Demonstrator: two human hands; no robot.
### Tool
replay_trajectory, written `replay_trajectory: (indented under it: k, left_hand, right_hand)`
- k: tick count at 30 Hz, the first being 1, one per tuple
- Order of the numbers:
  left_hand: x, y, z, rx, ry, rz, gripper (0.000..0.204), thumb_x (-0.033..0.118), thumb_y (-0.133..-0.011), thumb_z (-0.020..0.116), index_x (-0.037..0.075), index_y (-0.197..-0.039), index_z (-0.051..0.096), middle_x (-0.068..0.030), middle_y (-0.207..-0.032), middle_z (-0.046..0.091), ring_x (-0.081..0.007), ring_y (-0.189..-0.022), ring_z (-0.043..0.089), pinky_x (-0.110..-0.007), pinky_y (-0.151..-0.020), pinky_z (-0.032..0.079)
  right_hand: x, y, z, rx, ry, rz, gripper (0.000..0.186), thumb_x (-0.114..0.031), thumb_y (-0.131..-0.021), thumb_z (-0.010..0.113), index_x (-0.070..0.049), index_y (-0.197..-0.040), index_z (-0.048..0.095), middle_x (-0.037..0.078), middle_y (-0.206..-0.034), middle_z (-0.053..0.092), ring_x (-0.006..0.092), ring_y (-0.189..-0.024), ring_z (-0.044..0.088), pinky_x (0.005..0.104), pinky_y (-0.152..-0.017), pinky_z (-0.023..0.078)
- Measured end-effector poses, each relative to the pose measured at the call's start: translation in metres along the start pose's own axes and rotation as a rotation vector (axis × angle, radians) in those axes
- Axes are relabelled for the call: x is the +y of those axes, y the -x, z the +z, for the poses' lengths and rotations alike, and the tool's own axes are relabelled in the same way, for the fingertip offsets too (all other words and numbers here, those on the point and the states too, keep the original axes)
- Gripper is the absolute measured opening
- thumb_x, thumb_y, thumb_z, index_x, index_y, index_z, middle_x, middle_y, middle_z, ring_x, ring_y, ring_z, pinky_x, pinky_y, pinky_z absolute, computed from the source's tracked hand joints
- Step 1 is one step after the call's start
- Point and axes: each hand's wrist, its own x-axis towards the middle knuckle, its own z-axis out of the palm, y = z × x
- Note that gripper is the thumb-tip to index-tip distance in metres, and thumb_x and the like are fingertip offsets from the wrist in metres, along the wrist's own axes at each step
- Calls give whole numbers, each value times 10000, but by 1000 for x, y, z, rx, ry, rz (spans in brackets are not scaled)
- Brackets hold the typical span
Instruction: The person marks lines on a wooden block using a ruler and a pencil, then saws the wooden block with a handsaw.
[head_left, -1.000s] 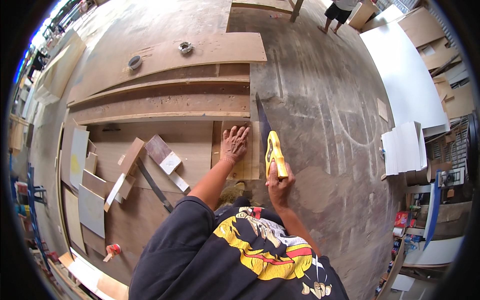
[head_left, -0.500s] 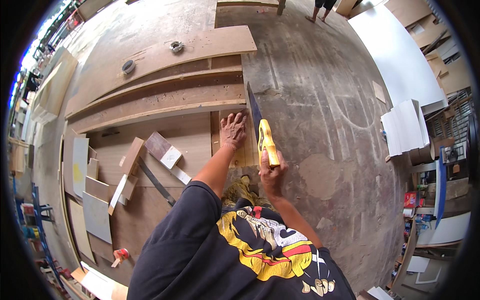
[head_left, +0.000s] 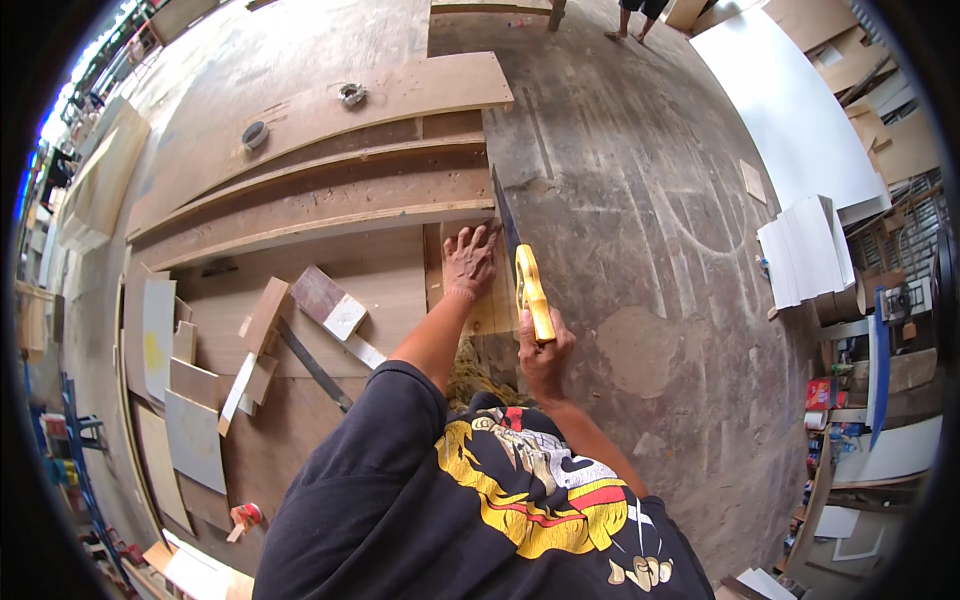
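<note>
At frame centre, brace the pale board (head_left: 492, 312) beneath the spread left hand (head_left: 470, 263), and align the yellow-handled saw (head_left: 526, 268), wrapped in the right hand (head_left: 546, 352), with the board's right edge.

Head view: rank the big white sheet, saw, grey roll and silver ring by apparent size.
1. Big white sheet
2. Saw
3. Grey roll and silver ring: too alike to rank

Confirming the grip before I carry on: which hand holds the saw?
The right hand, gripping the saw by its yellow handle; the left hand instead rests on the pale wooden board.
</note>
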Motion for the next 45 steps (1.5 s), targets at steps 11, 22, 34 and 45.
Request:
replay_trajectory:
  k: [11,22,34,45]
  left_hand:
    - [-1,-1,1,7,35,-11,479,243,-855,422,249,-1334,407,-28,-1306,440,-237,-1218,357,-471,-990,255]
    - [-5,-1,3,-69,44,-103,403,280,-886,382,92,-1210,530,-36,-1348,412,-250,-1278,320,-464,-1061,200]
    - [-6,0,13,-25,98,-62,386,273,-900,380,104,-1221,512,-78,-1315,442,-312,-1241,340,-477,-1050,225]
    - [1,-10,1,-192,118,-117,386,277,-895,362,108,-1191,544,-37,-1411,363,-291,-1319,276,-495,-1077,170]
  right_hand:
    - [-9,2,-4,-19,-25,16,136,-128,-859,577,8,-846,580,148,-585,545,285,-499,564,364,-480,421]
    - [-22,-1,3,-6,-15,40,114,-85,-849,588,27,-850,566,162,-637,560,275,-532,573,348,-506,433]
    - [-36,-16,-1,-35,26,90,143,-80,-837,603,5,-757,520,174,-570,534,305,-491,576,354,-447,419]
    - [-3,-52,24,8,40,42,166,-89,-826,606,28,-749,517,215,-603,530,384,-559,557,413,-490,415]
